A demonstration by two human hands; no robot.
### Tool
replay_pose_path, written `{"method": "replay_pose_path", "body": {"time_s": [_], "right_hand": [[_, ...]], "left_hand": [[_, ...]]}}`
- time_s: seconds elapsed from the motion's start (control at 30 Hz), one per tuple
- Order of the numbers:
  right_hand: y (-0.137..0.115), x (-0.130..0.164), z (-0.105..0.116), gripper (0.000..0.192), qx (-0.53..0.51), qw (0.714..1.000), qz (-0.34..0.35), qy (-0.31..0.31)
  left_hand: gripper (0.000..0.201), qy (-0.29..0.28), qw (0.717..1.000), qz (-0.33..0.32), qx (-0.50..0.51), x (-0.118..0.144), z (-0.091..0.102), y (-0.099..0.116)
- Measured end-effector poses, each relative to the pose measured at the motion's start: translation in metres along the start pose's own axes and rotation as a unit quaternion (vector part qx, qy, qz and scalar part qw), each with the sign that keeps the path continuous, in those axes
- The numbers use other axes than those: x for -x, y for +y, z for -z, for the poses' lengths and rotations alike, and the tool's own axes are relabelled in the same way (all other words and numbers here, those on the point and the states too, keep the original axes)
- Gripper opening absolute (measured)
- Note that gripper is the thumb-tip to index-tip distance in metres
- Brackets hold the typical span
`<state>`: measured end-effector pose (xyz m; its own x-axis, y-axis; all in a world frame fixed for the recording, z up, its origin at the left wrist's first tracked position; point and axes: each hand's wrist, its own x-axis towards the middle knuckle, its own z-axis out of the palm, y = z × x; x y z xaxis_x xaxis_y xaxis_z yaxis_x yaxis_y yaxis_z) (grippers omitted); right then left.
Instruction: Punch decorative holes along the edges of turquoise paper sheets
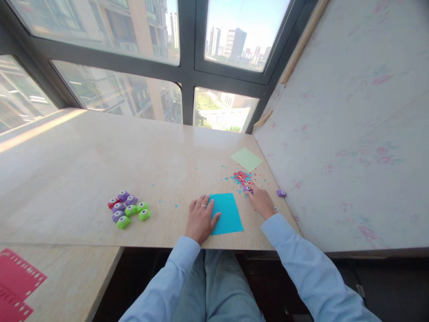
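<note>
My left hand [201,218] lies with fingers spread on the left part of a blue square of paper [229,214], pressing it to the table. To the right of the paper, my right hand [262,201] is closed on a small purple craft punch [248,189] with a single eye. Just beyond it sits a heap of red and blue paper confetti [241,177]. Another purple punch [280,193] rests by the wall. A further eyed piece [275,209] is mostly hidden by my right wrist.
A pale green paper sheet [247,159] lies behind the confetti. Several purple, green and red punches [130,209] are grouped on the left. Red sheets with notched edges [20,277] lie on the lower-left surface. The papered wall [335,147] bounds the table on the right.
</note>
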<state>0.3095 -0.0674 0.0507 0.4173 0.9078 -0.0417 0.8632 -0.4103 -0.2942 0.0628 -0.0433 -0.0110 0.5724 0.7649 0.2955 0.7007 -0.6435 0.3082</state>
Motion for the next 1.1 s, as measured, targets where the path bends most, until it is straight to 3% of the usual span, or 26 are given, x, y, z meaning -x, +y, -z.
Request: {"method": "replay_pose_path", "body": {"time_s": [0.17, 0.47, 0.67, 0.93, 1.1], "right_hand": [[0.006, 0.011, 0.002, 0.034, -0.042, 0.998, -0.01, 0.056], [0.013, 0.05, -0.022, 0.033, -0.005, 0.999, 0.013, 0.043], [0.008, 0.052, -0.034, 0.03, -0.002, 0.996, 0.053, 0.071], [0.011, 0.055, -0.052, 0.043, -0.028, 0.988, 0.062, 0.139], [0.012, 0.057, -0.054, 0.046, -0.016, 0.987, 0.073, 0.139]], "left_hand": [[0.046, 0.0, 1.0, 0.001, -0.002, 0.001, 0.001, 0.001], [0.046, 0.005, 1.0, -0.005, -0.006, 0.001, 0.0, 0.004], [0.046, 0.003, 1.0, -0.009, -0.008, 0.002, 0.001, 0.003], [0.051, -0.018, 0.999, -0.015, 0.027, 0.005, 0.004, -0.004], [0.049, -0.035, 0.997, -0.004, 0.062, 0.003, 0.01, -0.008]]}}
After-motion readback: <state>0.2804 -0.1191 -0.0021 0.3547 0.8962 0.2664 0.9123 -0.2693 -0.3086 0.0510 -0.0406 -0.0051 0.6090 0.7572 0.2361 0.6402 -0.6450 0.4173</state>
